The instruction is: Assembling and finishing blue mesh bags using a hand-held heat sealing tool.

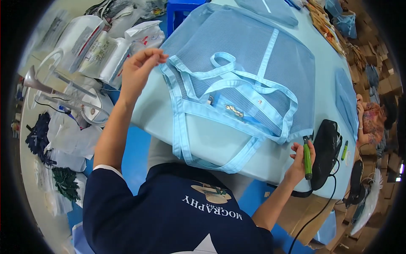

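Observation:
A light-blue mesh tote bag (279, 59) lies on the table in front of me, its fabric straps looped over the mesh and one hanging past the near edge. Small metallic pieces (234, 111) show at its opening, too small to name. My left hand (137, 74) is closed in a pinch at the bag's left corner; whatever sits between the fingertips cannot be made out. At the bag's right corner, my right hand (301, 163) grips a slim green-handled tool (307, 158) with a dark tip. That tip is close to the bag's hem.
Right of the bag lie a black pouch (326, 154), a cable (323, 205) and another green tool (345, 149). White plastic packs (80, 38) and a garment steamer (63, 95) stand at left. A blue stool (179, 12) is beyond the table. Another person (374, 120) sits at far right.

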A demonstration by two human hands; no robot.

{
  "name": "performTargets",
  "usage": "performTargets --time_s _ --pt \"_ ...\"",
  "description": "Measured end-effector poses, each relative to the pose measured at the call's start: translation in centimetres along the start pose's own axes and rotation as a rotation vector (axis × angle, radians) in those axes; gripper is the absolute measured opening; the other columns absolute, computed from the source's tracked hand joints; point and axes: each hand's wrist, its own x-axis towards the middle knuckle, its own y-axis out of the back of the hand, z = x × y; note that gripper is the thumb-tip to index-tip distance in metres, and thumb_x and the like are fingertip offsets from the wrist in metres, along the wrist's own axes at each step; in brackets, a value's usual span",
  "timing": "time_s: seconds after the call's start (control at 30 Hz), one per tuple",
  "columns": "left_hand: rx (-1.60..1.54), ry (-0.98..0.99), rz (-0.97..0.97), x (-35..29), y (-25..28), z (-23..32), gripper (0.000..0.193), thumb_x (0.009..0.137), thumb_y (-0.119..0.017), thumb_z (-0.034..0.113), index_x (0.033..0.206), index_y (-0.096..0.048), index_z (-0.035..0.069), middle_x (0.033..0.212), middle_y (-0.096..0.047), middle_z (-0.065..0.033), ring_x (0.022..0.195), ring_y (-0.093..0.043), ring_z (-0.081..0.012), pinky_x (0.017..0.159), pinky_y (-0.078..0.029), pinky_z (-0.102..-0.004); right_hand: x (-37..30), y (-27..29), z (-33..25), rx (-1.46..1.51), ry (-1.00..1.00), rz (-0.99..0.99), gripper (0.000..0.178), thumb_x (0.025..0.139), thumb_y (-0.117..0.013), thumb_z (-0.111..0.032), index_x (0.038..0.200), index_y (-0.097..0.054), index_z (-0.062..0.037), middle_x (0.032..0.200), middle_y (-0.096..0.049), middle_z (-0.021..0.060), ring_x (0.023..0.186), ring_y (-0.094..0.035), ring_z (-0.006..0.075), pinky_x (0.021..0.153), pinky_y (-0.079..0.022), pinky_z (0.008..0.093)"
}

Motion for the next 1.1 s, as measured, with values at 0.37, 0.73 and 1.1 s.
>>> performTargets --time_s 0.37,0.73,1.1 --pt "0.874 -0.299 -0.263 -0.6 -3.1 -2.1 0.021 0.090 -0.056 0.011 0.107 -0.063 0.001 0.118 -0.060 -0.0155 0.115 -0.053 -0.0348 0.098 -0.039 -0.0424 0.4 -4.0 1.9 0.010 0.008 -0.013 0.034 0.090 -0.058 -0.010 0.122 -0.050 0.0012 0.099 -0.064 0.0109 0.088 -0.060 0.0121 0.070 -0.045 0.0217" --pt "0.414 0.170 -0.708 4.5 -9.3 1.4 0.047 0.094 -0.048 0.038 0.108 -0.064 -0.003 0.107 -0.065 -0.0179 0.099 -0.061 -0.0320 0.087 -0.044 -0.0400 0.2 -3.0 -1.5 -0.056 -0.141 0.010 0.036 0.088 -0.062 -0.016 0.121 -0.053 -0.0045 0.102 -0.065 0.0064 0.083 -0.058 0.0089 0.061 -0.044 0.0195" --pt "0.140 -0.095 -0.752 0.5 -9.5 3.6 0.071 0.068 -0.080 0.019 0.129 -0.047 0.002 0.105 -0.065 -0.0094 0.105 -0.059 -0.0218 0.098 -0.040 -0.0386 0.7 -2.0 0.3 0.561 -0.460 -0.015 0.036 0.092 -0.055 -0.030 0.120 -0.053 -0.0070 0.080 -0.064 0.0045 0.068 -0.058 0.0107 0.058 -0.041 0.0252"
